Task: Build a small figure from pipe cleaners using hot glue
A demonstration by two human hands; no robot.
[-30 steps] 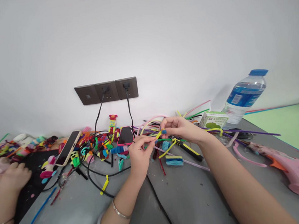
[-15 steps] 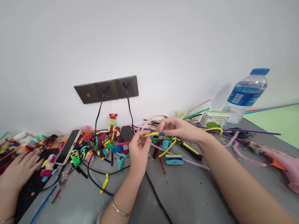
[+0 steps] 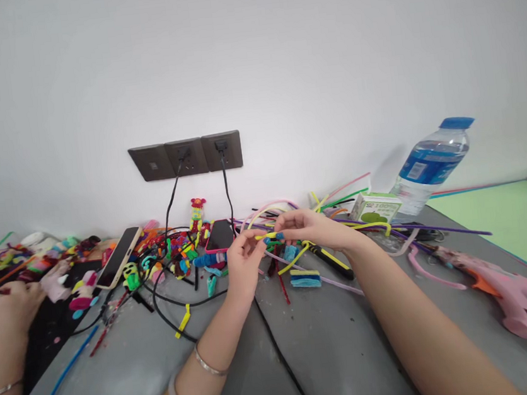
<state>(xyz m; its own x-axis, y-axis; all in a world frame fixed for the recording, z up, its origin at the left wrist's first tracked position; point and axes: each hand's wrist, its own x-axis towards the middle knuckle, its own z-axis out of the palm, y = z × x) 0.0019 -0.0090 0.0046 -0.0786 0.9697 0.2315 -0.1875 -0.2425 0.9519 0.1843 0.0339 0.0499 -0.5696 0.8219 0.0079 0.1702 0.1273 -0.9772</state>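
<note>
A short yellow pipe cleaner piece [image 3: 268, 235] is pinched between my two hands, above the middle of the grey table. My left hand [image 3: 244, 264] grips its left end with thumb and fingertips. My right hand [image 3: 306, 229] pinches the right end, its fingers curled in. Blue nail polish shows at the fingertips. Just below lie a blue and yellow fuzzy bundle [image 3: 305, 278] and a black and yellow handled tool [image 3: 330, 261]. A bent yellow pipe cleaner [image 3: 294, 261] lies beside them.
A pink glue gun [image 3: 518, 301] lies right, near a tilted water bottle [image 3: 435, 165] and a green-white box [image 3: 375, 207]. Black cables cross the table [image 3: 340, 366] from wall sockets [image 3: 186, 156]. Phones [image 3: 120, 257] and small fuzzy figures [image 3: 84, 290] sit left, by another person's hand [image 3: 5, 315].
My hands stay together on the yellow piece, with only slight finger movement. The other person's hand at left has drawn back leftward from the small figures.
</note>
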